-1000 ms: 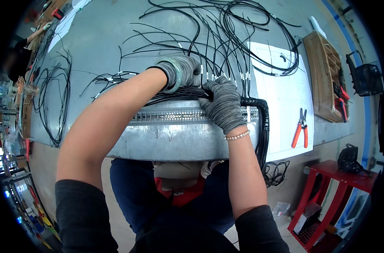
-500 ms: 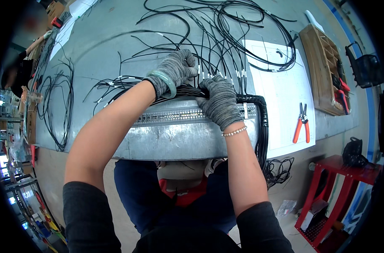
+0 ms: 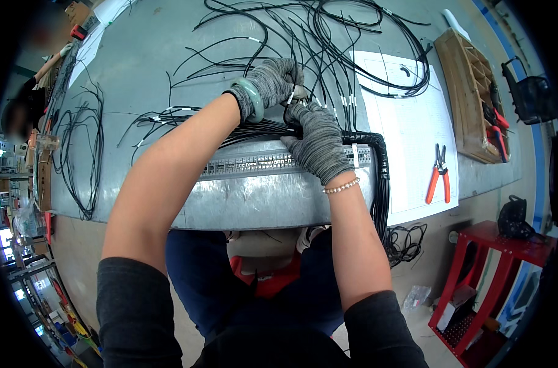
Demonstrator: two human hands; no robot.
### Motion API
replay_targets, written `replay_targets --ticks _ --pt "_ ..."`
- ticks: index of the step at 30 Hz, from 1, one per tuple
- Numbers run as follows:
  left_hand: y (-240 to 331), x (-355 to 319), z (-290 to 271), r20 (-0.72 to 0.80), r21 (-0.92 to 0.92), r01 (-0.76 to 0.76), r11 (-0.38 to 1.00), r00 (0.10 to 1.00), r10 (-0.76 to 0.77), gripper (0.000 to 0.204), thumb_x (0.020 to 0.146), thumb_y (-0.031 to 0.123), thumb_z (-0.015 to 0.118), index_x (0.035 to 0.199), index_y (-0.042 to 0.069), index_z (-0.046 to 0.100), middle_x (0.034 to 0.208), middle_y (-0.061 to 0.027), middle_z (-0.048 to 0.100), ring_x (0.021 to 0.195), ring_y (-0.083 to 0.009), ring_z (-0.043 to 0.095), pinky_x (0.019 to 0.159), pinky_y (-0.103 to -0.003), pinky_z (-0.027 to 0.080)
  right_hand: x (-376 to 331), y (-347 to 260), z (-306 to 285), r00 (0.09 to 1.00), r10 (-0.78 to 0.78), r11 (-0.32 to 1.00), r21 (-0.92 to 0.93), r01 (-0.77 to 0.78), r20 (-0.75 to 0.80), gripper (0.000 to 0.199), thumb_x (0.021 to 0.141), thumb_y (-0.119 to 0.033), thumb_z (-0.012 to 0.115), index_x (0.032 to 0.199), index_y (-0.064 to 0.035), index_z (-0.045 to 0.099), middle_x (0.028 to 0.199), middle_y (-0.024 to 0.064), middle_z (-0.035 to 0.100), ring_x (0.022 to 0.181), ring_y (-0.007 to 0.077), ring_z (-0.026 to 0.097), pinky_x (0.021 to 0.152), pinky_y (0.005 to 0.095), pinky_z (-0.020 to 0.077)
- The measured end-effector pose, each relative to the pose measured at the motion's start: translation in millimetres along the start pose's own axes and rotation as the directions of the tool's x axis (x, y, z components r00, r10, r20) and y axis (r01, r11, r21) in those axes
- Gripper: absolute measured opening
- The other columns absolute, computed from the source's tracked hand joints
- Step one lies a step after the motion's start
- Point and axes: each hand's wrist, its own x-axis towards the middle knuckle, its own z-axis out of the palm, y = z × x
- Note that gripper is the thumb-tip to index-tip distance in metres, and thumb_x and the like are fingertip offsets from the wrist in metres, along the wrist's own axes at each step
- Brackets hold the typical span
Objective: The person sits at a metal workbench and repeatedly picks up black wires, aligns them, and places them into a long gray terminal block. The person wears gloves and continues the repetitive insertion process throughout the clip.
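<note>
Bundle (image 3: 377, 142): lies beneath the right hand (image 3: 318, 138), just body-side of the left hand (image 3: 273, 83); long axis runs left to right, near parallel to the metal strip (image 3: 248, 165), then bends toward the body beyond the right wrist.
Nearer hand: right, touching the bundle.
Right grip: closed around the bundle, thumb on the body side.
Left grip: curled shut on a wire, with a white sleeve (image 3: 291, 96) at the fingertips; cannot tell the exact pinch point.
Wires (image 3: 355, 113): fan away from the bundle, too many and too crossed to count.
Gloves: two, both grey.
Strip: one, along the near side of the table (image 3: 144, 67).
Pliers (image 3: 439, 178): one pair, lying on the paper.
Paper (image 3: 407, 178): one sheet beneath the pliers, to the right of the bundle.
Wooden box (image 3: 453, 92): one, holding at least two red-handled tools.
Loose coils: two, one far right (image 3: 427, 69), one left (image 3: 98, 165).
</note>
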Motion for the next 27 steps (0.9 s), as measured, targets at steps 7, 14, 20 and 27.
replay_targets --ticks 7,14,20,27 --pt "11 -11 1 -0.004 -0.096 0.056 0.994 0.998 -0.057 0.013 0.081 0.007 0.071 0.087 0.004 0.060 0.079 -0.0053 0.067 0.069 -0.0130 0.064 0.061 -0.026 0.055 2 -1 4 0.999 0.016 0.999 -0.032 -0.015 0.037 0.042 0.072 -0.024 0.077 0.111 -0.0159 0.064 0.113 0.0131 0.057 0.110 0.0320 0.054 0.099 0.0443 0.0413" --pt "3 -46 -26 0.129 -0.044 0.014 0.999 0.992 -0.008 0.027 0.086 0.005 0.063 0.113 0.005 0.062 0.113 -0.0046 0.063 0.102 -0.0143 0.059 0.090 -0.033 0.050 2 -5 0 0.993 0.062 0.993 -0.105 -0.052 0.102 0.041 0.075 -0.025 0.075 0.114 -0.0174 0.064 0.114 0.0116 0.055 0.115 0.0301 0.051 0.099 0.0430 0.0421" --pt "14 -53 -12 0.031 0.101 0.145 0.984 0.988 -0.149 0.022 0.090 0.023 0.063 0.101 0.005 0.065 0.092 -0.0029 0.067 0.083 -0.0095 0.061 0.074 -0.024 0.052 3 -4 2 0.993 0.072 0.993 -0.098 -0.063 0.096 0.042 0.076 -0.025 0.074 0.116 -0.0182 0.063 0.115 0.0119 0.055 0.115 0.0309 0.051 0.099 0.0431 0.0421" --pt "9 -37 -9 -0.040 0.142 0.367 0.919 0.930 -0.365 0.026 0.091 0.026 0.060 0.095 0.002 0.065 0.087 -0.0069 0.068 0.073 -0.0117 0.064 0.070 -0.026 0.056 4 -3 3 0.995 0.046 0.997 -0.068 -0.040 0.084 0.044 0.075 -0.025 0.075 0.116 -0.0170 0.063 0.112 0.0124 0.057 0.110 0.0300 0.054 0.097 0.0415 0.0436"
